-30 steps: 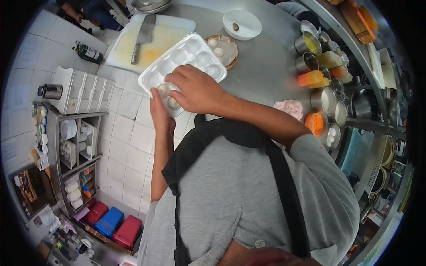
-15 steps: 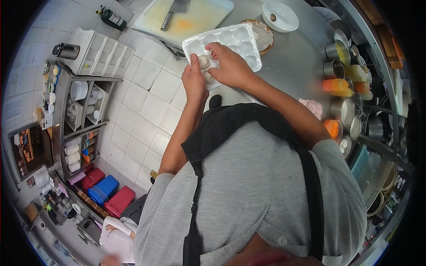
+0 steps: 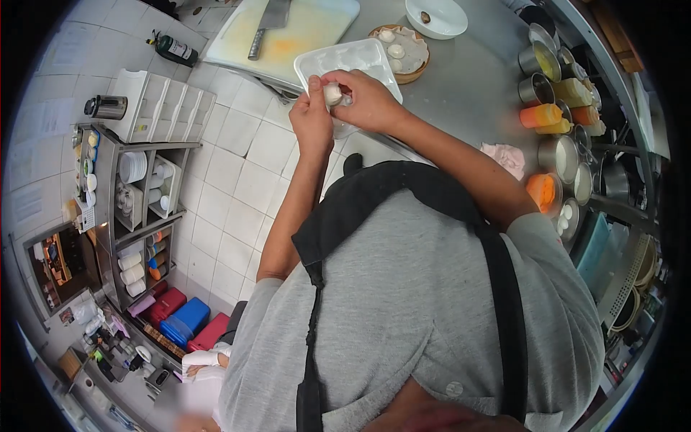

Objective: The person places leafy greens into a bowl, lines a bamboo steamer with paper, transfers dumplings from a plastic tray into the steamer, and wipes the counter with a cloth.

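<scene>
A white plastic tray with moulded hollows is held over the near edge of the steel counter. My left hand grips its near left side, thumb on top. My right hand is closed at the fingertips on a small round white dumpling, right beside my left thumb. The lower part of the tray is partly hidden by both hands. Just beyond it, a round bamboo steamer basket lined with white paper has several similar pale dumplings in it.
A cleaver lies on a stained white cutting board. A white bowl with a small brown piece stands behind the basket. Along the right are sauce bottles, metal pots and a pink cloth. A person in white is at lower left.
My right fingers have come in from above the tray and closed on a dumpling near my left thumb. The tray has shifted left relative to the basket, so more dumplings there show.
</scene>
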`<state>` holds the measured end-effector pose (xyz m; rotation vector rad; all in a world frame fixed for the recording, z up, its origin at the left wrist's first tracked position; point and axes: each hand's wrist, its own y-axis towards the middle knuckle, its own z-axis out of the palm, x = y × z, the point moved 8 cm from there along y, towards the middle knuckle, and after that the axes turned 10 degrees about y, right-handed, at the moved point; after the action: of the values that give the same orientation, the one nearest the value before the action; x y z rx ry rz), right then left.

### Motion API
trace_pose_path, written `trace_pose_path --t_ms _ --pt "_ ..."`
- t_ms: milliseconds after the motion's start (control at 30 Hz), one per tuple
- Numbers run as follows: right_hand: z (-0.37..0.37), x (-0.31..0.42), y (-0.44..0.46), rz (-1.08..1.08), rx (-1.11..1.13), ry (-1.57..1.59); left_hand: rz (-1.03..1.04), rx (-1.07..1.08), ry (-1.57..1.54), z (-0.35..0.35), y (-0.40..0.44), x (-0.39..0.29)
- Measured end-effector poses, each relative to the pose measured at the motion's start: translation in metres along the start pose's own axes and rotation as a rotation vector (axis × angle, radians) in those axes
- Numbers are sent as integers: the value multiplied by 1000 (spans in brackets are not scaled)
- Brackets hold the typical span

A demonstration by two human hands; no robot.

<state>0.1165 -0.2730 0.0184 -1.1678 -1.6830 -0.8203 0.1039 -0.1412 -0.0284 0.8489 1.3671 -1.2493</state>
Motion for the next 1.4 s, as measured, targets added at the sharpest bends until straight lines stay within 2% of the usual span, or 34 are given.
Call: trace_pose_path --t_ms 267,433,600,667,733,800,867,900,933,1000,1033,1067,1133,1200,1233,1300,1333,1400 --pt "-11 5 -7 -31 -102 -5 51 52 114 8 -3 -21" --pt "-17 8 -10 -27 -133 15 89 97 326 10 -2 -30" --pt "-19 1 -13 -59 -200 61 58 97 324 13 6 -27" --pt "-24 -7 -16 -51 -291 254 43 104 300 17 4 -27" --pt "-23 -27 -14 -23 -329 336 -45 89 139 21 1 -22" --pt "-29 -44 -14 10 -377 403 -85 98 154 19 0 -17" --pt "-29 -60 -16 161 -330 696 -135 127 161 17 1 1" --pt "-24 -64 -17 246 -272 1001 -189 126 136 11 3 13" --pt "-34 -55 -22 246 -287 985 -243 124 111 6 5 24" --pt "-44 -42 -28 294 -237 1201 -288 80 -1 -7 2 37" --pt "-55 -46 -26 239 -233 1222 -308 75 -59 -14 -2 37" --pt "-71 -58 -24 251 -233 1204 -309 66 -96 -27 -1 42" --pt "-133 -69 -16 62 -352 420 -285 5 -141 -61 0 51" --pt "-181 -71 -14 163 -401 -84 -251 -46 -202 -92 -2 55" --pt "-195 -85 -7 172 -381 -100 -273 -14 -234 -106 -1 62" --pt "-207 -116 15 230 -261 -415 -293 -76 -255 -129 -4 65" --pt "-207 -121 26 235 -242 -431 -282 -104 -279 -134 -7 61" --pt "-193 -134 46 244 -18 -480 -288 -128 -313 -135 -14 59"
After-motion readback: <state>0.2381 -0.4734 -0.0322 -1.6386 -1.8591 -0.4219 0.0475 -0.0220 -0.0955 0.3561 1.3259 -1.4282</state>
